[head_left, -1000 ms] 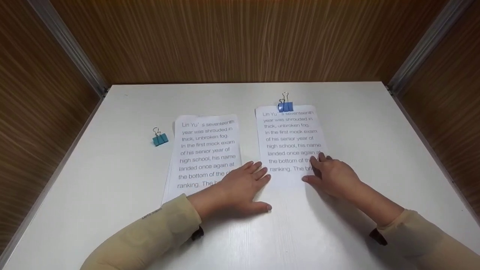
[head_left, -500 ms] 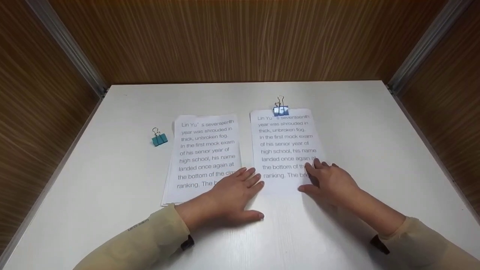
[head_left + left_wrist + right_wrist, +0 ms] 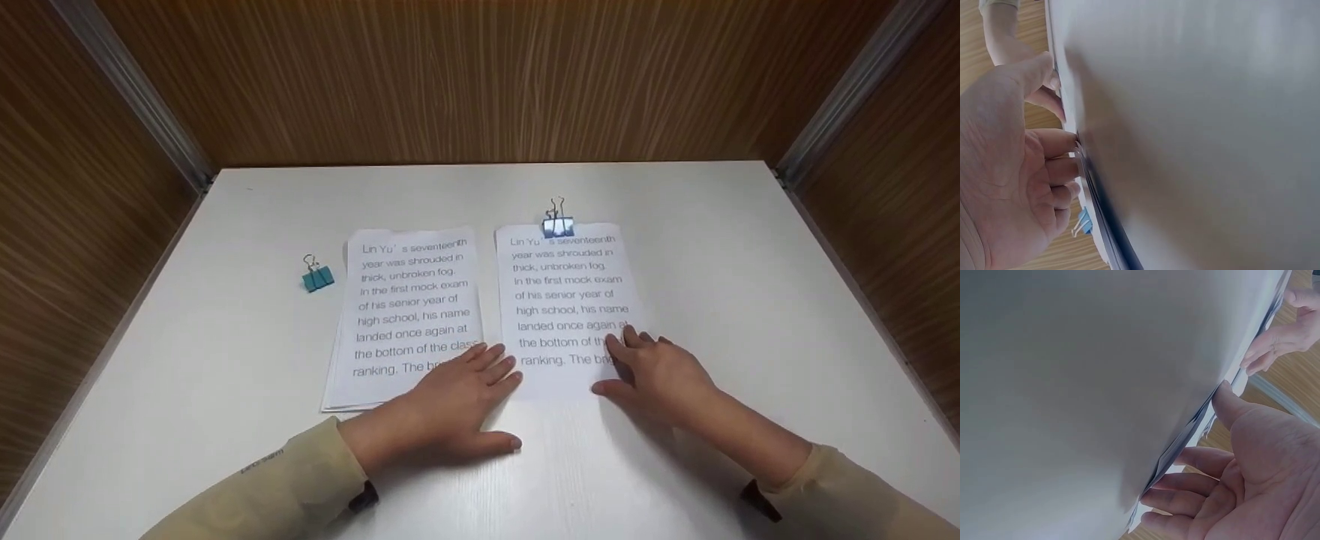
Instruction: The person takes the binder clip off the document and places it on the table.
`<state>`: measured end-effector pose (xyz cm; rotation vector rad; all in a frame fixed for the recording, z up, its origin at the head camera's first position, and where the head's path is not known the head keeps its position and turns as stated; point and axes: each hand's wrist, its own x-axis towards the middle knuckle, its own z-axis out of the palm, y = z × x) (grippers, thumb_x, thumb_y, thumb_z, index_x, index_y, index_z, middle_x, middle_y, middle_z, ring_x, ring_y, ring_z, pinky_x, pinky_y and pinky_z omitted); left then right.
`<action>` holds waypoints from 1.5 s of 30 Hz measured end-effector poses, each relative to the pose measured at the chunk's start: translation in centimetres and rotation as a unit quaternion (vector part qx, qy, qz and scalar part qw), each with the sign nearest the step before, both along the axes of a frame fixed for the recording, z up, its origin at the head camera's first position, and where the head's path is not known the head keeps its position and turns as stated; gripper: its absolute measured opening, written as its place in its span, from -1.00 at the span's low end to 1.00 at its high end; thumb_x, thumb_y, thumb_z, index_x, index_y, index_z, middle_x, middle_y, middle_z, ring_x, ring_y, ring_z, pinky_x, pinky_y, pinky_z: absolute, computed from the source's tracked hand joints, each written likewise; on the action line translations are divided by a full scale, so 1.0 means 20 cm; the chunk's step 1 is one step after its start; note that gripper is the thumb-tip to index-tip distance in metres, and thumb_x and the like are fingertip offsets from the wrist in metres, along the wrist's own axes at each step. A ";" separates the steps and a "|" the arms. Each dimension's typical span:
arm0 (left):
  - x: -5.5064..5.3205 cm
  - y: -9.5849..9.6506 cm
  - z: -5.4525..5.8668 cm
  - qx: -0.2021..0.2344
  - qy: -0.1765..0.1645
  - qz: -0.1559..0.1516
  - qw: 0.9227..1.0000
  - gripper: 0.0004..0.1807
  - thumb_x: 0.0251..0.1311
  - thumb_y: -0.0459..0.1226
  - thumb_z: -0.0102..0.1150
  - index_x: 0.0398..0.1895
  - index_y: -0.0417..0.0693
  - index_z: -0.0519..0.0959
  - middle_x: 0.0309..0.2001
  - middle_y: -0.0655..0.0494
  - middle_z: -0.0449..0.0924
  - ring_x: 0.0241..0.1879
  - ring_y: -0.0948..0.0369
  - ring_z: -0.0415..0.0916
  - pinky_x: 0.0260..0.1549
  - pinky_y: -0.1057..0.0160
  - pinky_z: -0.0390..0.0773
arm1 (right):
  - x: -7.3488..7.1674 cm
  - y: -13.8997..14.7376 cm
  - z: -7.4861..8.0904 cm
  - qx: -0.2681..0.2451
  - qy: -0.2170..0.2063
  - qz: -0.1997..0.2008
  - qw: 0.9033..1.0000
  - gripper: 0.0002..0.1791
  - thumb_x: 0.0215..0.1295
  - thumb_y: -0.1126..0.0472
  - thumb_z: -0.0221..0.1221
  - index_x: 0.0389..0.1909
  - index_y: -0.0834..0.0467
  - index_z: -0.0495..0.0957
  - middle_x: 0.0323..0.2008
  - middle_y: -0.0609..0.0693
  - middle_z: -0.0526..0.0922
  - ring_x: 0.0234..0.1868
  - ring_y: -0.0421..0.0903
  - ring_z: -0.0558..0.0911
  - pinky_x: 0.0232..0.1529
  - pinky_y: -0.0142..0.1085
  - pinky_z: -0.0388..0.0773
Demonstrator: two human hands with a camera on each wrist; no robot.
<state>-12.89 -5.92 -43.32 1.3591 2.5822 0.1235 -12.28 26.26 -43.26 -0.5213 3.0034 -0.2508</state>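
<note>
Two stacks of printed white paper lie side by side. On the right stack (image 3: 562,307), a shiny blue binder clip (image 3: 558,227) bites the top edge, its wire handles standing up. My right hand (image 3: 667,379) rests on that stack's lower right edge, fingers loosely bent and thumb near the bottom. My left hand (image 3: 454,401) lies over the lower right corner of the left stack (image 3: 409,300), fingertips at the gap beside the right stack. A teal binder clip (image 3: 318,279) sits left of the left stack, gripping no paper.
Both stacks and the loose clip lie on a white table (image 3: 187,360). Brown wood-grain panels (image 3: 480,82) enclose its back and sides, with metal strips at the corners. The left stack's sheets are slightly uneven along its left edge.
The right stack with its blue clip has slid toward me and slightly left, along with my right hand. My left hand has drawn back toward me too. The left stack and teal clip stay put.
</note>
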 end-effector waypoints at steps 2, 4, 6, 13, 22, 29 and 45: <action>0.01 0.00 0.02 -0.001 -0.004 0.000 1.000 0.00 0.46 0.39 -0.14 0.63 -0.18 0.27 0.63 -0.16 0.16 0.67 -0.05 -0.07 0.63 0.06 -0.17 | 0.01 0.00 0.03 0.005 -0.002 0.003 1.000 -0.18 0.35 -0.18 0.40 0.43 0.29 0.52 0.34 0.50 0.49 0.26 0.52 0.56 0.25 0.29 0.52; 0.01 0.00 0.03 0.000 -0.008 0.000 1.000 -0.01 0.46 0.39 -0.13 0.63 -0.18 0.28 0.63 -0.15 0.17 0.67 -0.04 -0.06 0.64 0.06 -0.16 | 0.01 0.00 0.05 0.010 -0.003 0.007 1.000 -0.19 0.35 -0.17 0.40 0.42 0.30 0.52 0.33 0.50 0.50 0.26 0.51 0.57 0.25 0.28 0.52; 0.01 0.00 0.04 0.000 -0.010 0.001 1.000 -0.01 0.45 0.39 -0.13 0.63 -0.17 0.29 0.62 -0.14 0.18 0.67 -0.04 -0.04 0.64 0.07 -0.16 | 0.01 -0.01 0.07 0.012 -0.003 0.007 1.000 -0.19 0.35 -0.17 0.40 0.41 0.30 0.53 0.33 0.50 0.50 0.26 0.51 0.57 0.26 0.28 0.52; 0.00 -0.01 0.05 -0.006 -0.007 0.004 1.000 0.00 0.45 0.40 -0.14 0.63 -0.17 0.28 0.62 -0.15 0.18 0.67 -0.04 -0.04 0.64 0.07 -0.16 | -0.01 -0.02 0.07 0.009 0.001 0.010 1.000 -0.18 0.32 -0.17 0.42 0.40 0.30 0.54 0.32 0.50 0.51 0.25 0.50 0.58 0.23 0.27 0.53; -0.01 0.00 0.05 -0.006 0.001 0.001 1.000 0.01 0.47 0.40 -0.16 0.62 -0.21 0.28 0.62 -0.19 0.17 0.66 -0.07 -0.02 0.63 0.06 -0.15 | -0.12 0.03 0.16 -0.051 -0.028 -0.018 0.998 -0.29 0.32 -0.12 0.45 0.32 0.27 0.62 0.02 0.29 0.75 -0.21 0.14 0.73 -0.29 -0.03 0.63; -0.02 0.00 0.07 -0.009 0.003 0.000 1.000 0.00 0.47 0.39 -0.16 0.63 -0.22 0.27 0.62 -0.21 0.16 0.66 -0.07 -0.02 0.63 0.07 -0.16 | -0.43 0.18 0.28 -0.122 -0.052 -0.112 0.985 -0.20 0.43 -0.12 0.37 0.49 0.30 0.43 -0.09 0.39 0.73 -0.25 0.18 0.71 -0.25 -0.06 0.66; 0.00 0.00 0.03 0.000 0.016 -0.009 1.000 0.00 0.46 0.40 -0.15 0.61 -0.19 0.31 0.61 -0.19 0.21 0.64 -0.06 0.05 0.63 0.08 -0.10 | -0.99 0.31 0.14 -0.246 -0.132 -0.145 0.949 0.09 0.40 -0.15 0.39 0.73 0.10 0.01 0.53 0.30 0.34 0.53 0.29 0.32 0.52 0.20 0.20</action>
